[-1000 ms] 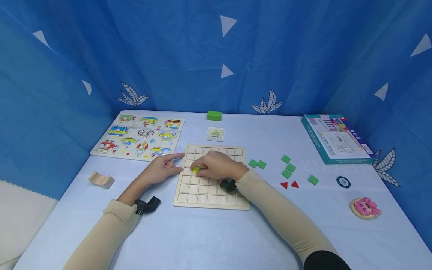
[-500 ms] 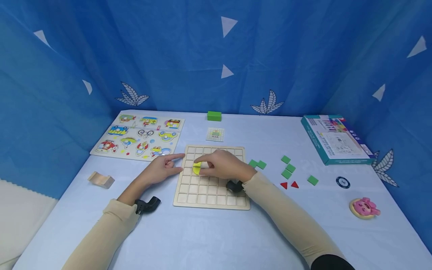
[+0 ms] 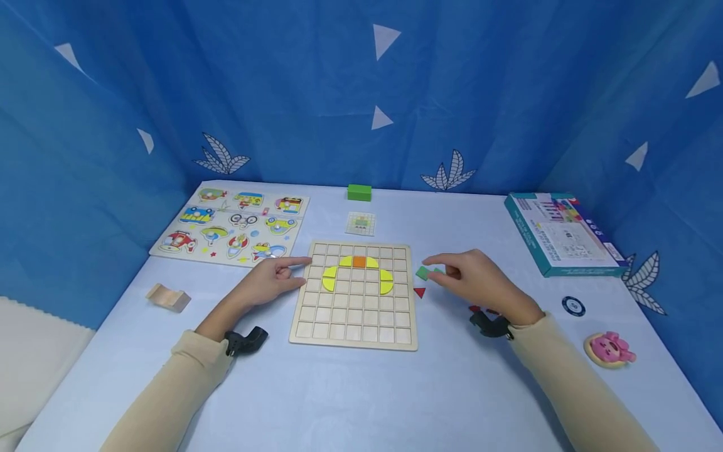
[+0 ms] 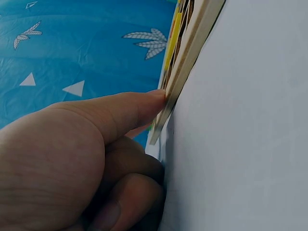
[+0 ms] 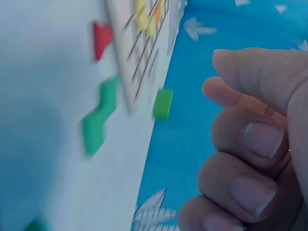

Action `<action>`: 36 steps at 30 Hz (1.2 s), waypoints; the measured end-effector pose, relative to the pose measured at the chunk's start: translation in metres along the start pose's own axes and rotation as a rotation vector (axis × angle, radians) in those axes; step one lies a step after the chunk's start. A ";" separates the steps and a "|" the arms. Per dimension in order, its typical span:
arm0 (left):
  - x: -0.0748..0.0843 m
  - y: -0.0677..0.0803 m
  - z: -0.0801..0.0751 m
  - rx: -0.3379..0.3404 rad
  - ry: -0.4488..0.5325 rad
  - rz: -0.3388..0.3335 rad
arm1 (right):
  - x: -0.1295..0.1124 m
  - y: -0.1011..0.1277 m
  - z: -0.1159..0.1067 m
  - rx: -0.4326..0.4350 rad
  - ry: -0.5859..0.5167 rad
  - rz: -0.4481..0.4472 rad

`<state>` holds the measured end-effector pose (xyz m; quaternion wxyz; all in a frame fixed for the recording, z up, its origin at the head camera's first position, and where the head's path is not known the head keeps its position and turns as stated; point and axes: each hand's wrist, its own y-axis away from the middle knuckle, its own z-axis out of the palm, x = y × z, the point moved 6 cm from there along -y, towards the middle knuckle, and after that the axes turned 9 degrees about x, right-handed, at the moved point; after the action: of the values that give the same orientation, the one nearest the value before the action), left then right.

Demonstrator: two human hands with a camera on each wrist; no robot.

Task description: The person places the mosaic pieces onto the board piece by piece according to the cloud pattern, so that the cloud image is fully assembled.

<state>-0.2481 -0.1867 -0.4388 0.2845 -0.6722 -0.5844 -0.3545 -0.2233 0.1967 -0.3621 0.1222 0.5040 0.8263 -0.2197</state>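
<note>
A wooden grid board (image 3: pixel 353 314) lies in the middle of the light blue table (image 3: pixel 350 389). Several yellow pieces (image 3: pixel 329 279) and an orange square (image 3: pixel 359 262) sit in its upper rows. My left hand (image 3: pixel 277 277) rests at the board's left edge with the index finger straight; in the left wrist view a fingertip (image 4: pixel 144 103) touches the board's edge (image 4: pixel 185 62). My right hand (image 3: pixel 454 271) hovers right of the board, over two green tiles (image 3: pixel 423 273), fingers loosely bent and holding nothing. The right wrist view shows the green tiles (image 5: pixel 98 120) apart from the fingers (image 5: pixel 250 139). A red triangle (image 3: pixel 419 292) lies beside the board.
A vehicle peg puzzle (image 3: pixel 231 225) lies at the back left, a green block (image 3: pixel 358 192) and a pattern card (image 3: pixel 360 223) behind the board. A game box (image 3: pixel 565 233), a round chip (image 3: pixel 573 306) and a pink toy (image 3: pixel 611 347) are at the right. A wooden piece (image 3: pixel 167 297) sits at the left.
My right hand left the board and moved right to the green tiles, uncovering the yellow and orange pieces. A red triangle now lies by the board's right edge. The left hand stayed put.
</note>
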 end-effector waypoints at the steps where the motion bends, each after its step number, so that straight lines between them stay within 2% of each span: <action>1: 0.000 0.000 0.000 -0.001 0.000 -0.004 | 0.007 0.007 -0.002 0.003 0.002 0.014; 6: 0.001 0.000 0.001 0.004 -0.007 -0.009 | 0.037 0.029 -0.009 0.003 -0.007 0.074; 13: 0.000 0.001 0.001 -0.007 -0.001 -0.020 | 0.061 0.034 -0.011 -0.001 -0.041 0.129; 22: 0.002 0.000 -0.001 0.004 -0.006 -0.010 | 0.070 0.034 0.006 -0.070 -0.033 0.169; 36: -0.002 0.000 0.000 -0.006 -0.008 -0.018 | 0.072 0.036 0.016 -0.061 -0.013 0.182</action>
<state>-0.2485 -0.1877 -0.4401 0.2770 -0.6691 -0.5906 -0.3560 -0.2249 0.2591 -0.4147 0.1621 0.5718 0.7825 -0.1856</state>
